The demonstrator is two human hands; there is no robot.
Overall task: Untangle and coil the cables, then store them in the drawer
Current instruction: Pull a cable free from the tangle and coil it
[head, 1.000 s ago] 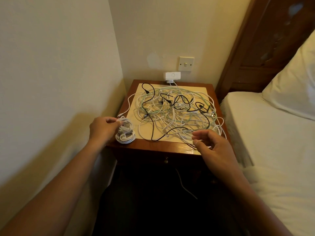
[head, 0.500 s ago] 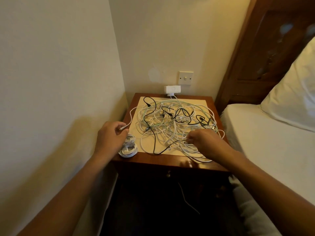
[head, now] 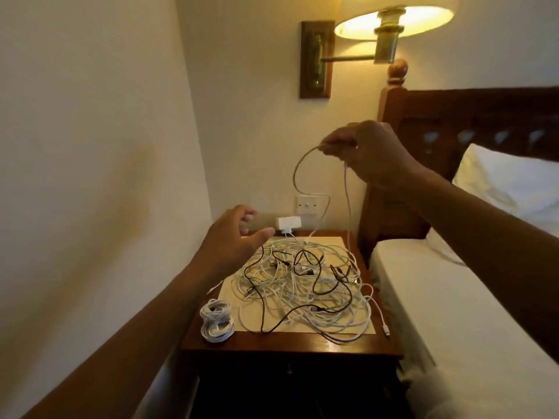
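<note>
"Two hands are up. What is the right hand [head: 372,152] doing?"
"It is high up, right of the middle of the picture. Its fingertips pinch a thin white cable [head: 295,173]."
"Which way does that cable go?"
"Mostly up and down. One part bows out to the left of the fingers, then drops past the white wall switch [head: 307,204]. The other part hangs straight down from the hand. Both parts end in the big messy heap of white and black cables [head: 305,285]."
"Where is the heap?"
"On the brown wooden bedside table [head: 287,346], in the lower middle of the picture. One white plug end [head: 386,332] lies over the table's right front edge and points to the bottom of the picture."
"And the left hand [head: 233,237]?"
"It floats above the back left of the table. Its fingers are loose and spread, and it holds nothing."
"Is any cable tidy?"
"Yes. One small coiled bundle of white cable [head: 216,322] lies flat on the front left corner of the table. It is just beside the heap and apart from both hands. Its long way runs from top to bottom of the picture."
"What else?"
"A white plug block [head: 286,222] sits on the wall just above the back of the table. A lit brass wall lamp [head: 393,22] glows at the top. A bed with white sheets [head: 453,297] fills the right side."
"The drawer?"
"Too dark under the table to tell."
</note>
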